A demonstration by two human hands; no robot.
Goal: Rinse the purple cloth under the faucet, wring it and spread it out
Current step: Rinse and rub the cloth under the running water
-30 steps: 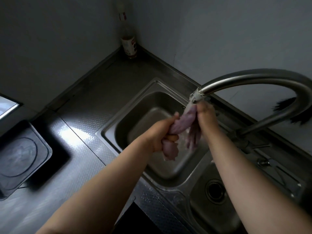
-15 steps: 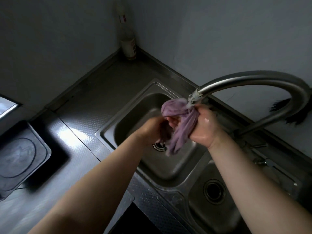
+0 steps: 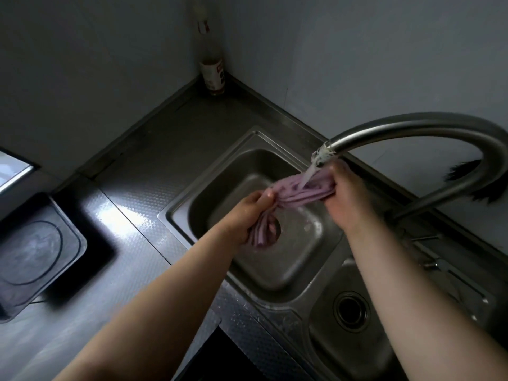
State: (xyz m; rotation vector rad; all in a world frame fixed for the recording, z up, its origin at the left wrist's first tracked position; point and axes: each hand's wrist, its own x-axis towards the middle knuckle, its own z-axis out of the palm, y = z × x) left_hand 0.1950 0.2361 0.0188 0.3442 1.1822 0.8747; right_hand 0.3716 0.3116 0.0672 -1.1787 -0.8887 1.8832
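Note:
The purple cloth (image 3: 299, 191) is bunched into a rope and stretched between both hands over the left sink basin (image 3: 275, 259). My left hand (image 3: 247, 213) grips its lower left part, and a loose end hangs below that fist. My right hand (image 3: 343, 196) grips the upper right end just under the spout. Water runs from the curved steel faucet (image 3: 412, 130) onto the middle of the cloth.
A second basin with a round drain (image 3: 350, 312) lies to the right. A bottle (image 3: 213, 70) stands in the back corner. A black square cooktop (image 3: 33, 254) sits on the steel counter (image 3: 132, 215) at left. A dark brush (image 3: 472, 185) rests behind the faucet.
The hands have pulled apart, drawing the cloth from a bunch held near the spout into a stretched rope. My left hand moved down and left; water still runs.

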